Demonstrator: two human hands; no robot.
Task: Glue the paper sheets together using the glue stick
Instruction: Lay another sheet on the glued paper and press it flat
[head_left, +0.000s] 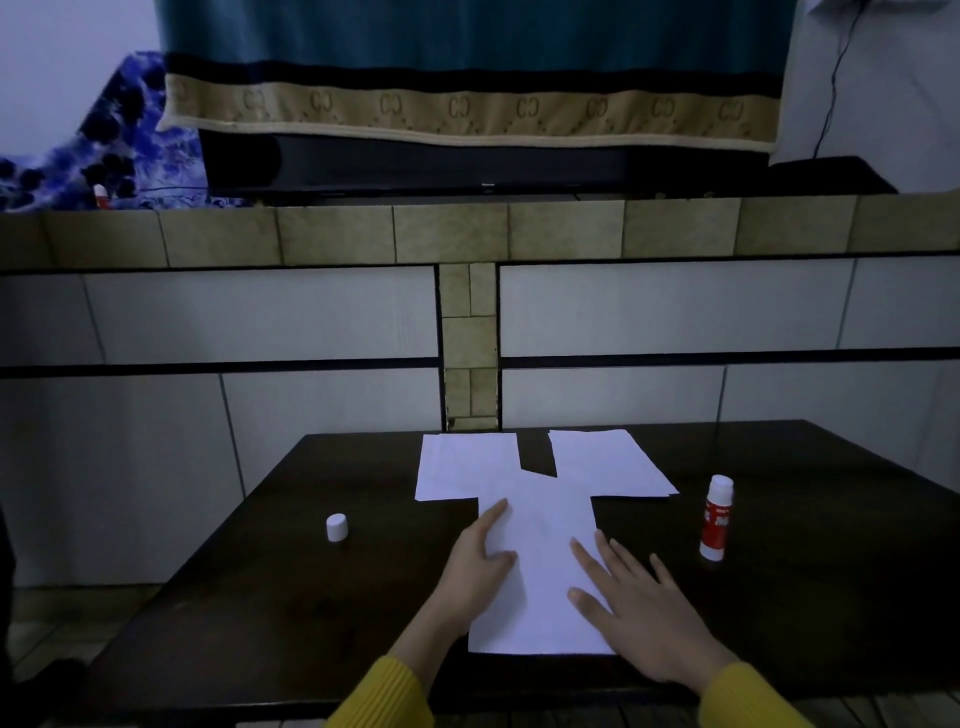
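1. White sheets (540, 545) lay on the dark wood table (311, 597): a near sheet overlapped two far sheets, one at each far corner.
2. Both hands were spread flat. The left hand (480, 566) pressed the near sheet's left edge; the right hand (639, 613) pressed its right side. Neither held anything.
3. The glue stick (717, 517) stood upright, well right of the sheets; its cap (336, 527) sat apart on the left.
4. Risks, as I judged them: uneven pressure could slide the top sheet off line before the glue took; the uncapped stick could dry or be knocked over by a right-hand sweep.
5. Behind the table rose a tiled wall (260, 322) with a tan tile ledge (452, 231). Above it hung a teal cloth (467, 31) over a dark screen (467, 166). Light was dim.
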